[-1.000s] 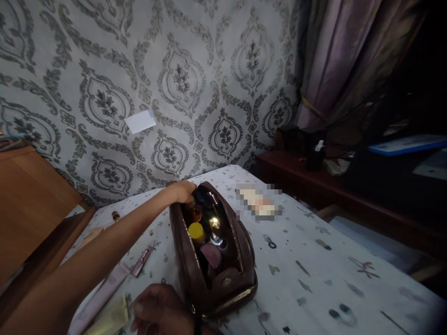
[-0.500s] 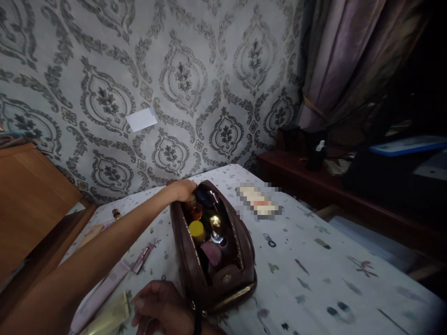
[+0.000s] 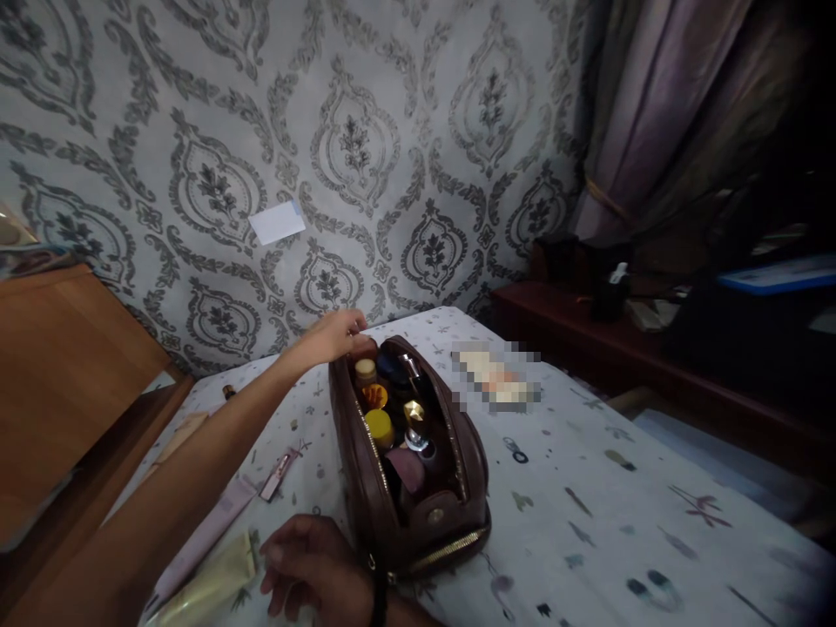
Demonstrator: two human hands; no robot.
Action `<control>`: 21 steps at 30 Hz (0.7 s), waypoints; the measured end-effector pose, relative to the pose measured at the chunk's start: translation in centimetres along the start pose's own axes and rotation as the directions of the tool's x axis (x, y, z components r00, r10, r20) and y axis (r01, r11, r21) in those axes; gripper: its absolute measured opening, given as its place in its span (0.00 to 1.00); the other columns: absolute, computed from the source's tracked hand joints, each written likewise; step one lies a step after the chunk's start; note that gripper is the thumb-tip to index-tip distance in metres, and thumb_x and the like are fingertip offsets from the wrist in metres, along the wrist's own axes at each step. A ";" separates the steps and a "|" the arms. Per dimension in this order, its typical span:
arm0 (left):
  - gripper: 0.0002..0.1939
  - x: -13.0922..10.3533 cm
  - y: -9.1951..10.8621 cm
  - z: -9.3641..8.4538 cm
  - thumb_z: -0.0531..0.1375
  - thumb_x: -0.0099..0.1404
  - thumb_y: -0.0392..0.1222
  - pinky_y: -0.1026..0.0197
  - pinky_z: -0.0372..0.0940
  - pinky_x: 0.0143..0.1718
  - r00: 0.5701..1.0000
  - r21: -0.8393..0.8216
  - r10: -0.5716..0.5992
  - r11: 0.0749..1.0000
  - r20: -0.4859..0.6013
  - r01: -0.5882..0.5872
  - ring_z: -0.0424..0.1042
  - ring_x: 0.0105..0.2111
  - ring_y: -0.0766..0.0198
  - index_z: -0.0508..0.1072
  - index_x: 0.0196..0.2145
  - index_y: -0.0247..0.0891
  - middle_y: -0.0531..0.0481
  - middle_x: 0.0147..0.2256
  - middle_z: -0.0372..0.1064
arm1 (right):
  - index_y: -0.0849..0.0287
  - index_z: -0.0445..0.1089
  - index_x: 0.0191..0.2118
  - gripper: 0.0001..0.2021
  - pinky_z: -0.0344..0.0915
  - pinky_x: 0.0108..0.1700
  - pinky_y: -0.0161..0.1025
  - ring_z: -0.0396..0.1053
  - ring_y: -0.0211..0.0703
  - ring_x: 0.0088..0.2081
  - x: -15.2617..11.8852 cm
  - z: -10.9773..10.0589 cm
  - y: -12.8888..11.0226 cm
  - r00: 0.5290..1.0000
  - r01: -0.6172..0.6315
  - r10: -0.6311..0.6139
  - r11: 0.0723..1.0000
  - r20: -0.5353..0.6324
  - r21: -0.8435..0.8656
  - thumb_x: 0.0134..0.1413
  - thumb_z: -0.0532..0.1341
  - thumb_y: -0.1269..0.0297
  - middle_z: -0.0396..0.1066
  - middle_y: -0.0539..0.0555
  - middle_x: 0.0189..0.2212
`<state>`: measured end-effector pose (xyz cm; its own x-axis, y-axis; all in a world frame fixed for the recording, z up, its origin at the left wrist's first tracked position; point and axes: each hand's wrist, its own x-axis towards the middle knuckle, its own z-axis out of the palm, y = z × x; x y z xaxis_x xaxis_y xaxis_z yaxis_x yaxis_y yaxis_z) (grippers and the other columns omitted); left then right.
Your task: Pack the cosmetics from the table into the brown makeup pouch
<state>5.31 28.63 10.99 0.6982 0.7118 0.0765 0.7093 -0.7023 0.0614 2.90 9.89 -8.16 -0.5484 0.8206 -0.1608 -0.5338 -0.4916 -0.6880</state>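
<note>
A brown toiletry bag [image 3: 418, 549] stands unzipped on the patterned sheet. Inside it are a yellow-capped container [image 3: 378, 430], an amber-coloured lid [image 3: 374, 398], a gold-capped bottle [image 3: 414, 413] and a mauve item [image 3: 406, 470]. My left hand [image 3: 334, 336] hovers at the bag's far end, fingers loosely bent and apart, with nothing visible in them. Left of the bag's near end, my right hand [image 3: 317, 566] rests with fingers loosely curled and apart, no object seen in it. Beside it lie a yellowish tube [image 3: 209, 583], a pink tube [image 3: 212, 535] and a small pink packaged item [image 3: 278, 475].
A pixelated flat item [image 3: 496, 377] lies right of the bag. The patterned wall [image 3: 418, 157] rises behind the bed. A wooden cabinet [image 3: 71, 348] borders the left, and a dark red shelf [image 3: 555, 331] with dark objects runs along the right.
My left hand has risen out of the bag's far end, uncovering the containers there. My right hand stays beside the bag. The whole view has shifted slightly.
</note>
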 end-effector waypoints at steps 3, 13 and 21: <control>0.13 -2.8 -1.7 0.1 0.56 0.63 0.44 0.59 0.66 0.41 0.966 -0.175 -0.053 0.985 -0.253 0.008 0.73 0.40 0.59 0.71 0.43 0.37 0.47 0.40 0.75 | 0.61 0.65 0.34 0.32 0.52 0.23 0.32 0.65 0.33 0.19 0.0 0.0 0.2 1.000 0.013 -0.013 1.000 -0.023 0.006 0.26 0.74 0.43 0.72 0.48 0.21; 0.11 -19.3 -13.5 5.3 0.54 0.63 0.43 0.61 0.65 0.36 0.825 -0.259 -0.459 0.884 -0.330 0.389 0.71 0.35 0.61 0.72 0.39 0.37 0.49 0.35 0.74 | 0.62 0.71 0.34 0.26 0.52 0.22 0.29 0.66 0.30 0.21 -0.8 0.5 -0.6 1.000 0.016 -0.016 1.000 -0.008 -0.002 0.33 0.75 0.48 0.72 0.49 0.23; 0.09 -31.1 -16.6 10.7 0.54 0.62 0.39 0.59 0.63 0.37 0.709 -0.226 -0.636 0.771 -0.304 0.595 0.71 0.34 0.60 0.73 0.34 0.37 0.48 0.33 0.74 | 0.61 0.73 0.36 0.24 0.55 0.24 0.29 0.66 0.30 0.23 -0.9 0.9 -0.8 1.000 0.013 -0.014 0.997 -0.017 -0.072 0.38 0.74 0.48 0.73 0.49 0.26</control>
<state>-27.09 18.27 -3.01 0.0140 0.9480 0.3180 0.9406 -0.1204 0.3175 3.21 9.27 -6.85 -0.5297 0.8324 -0.1627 -0.4931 -0.4583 -0.7395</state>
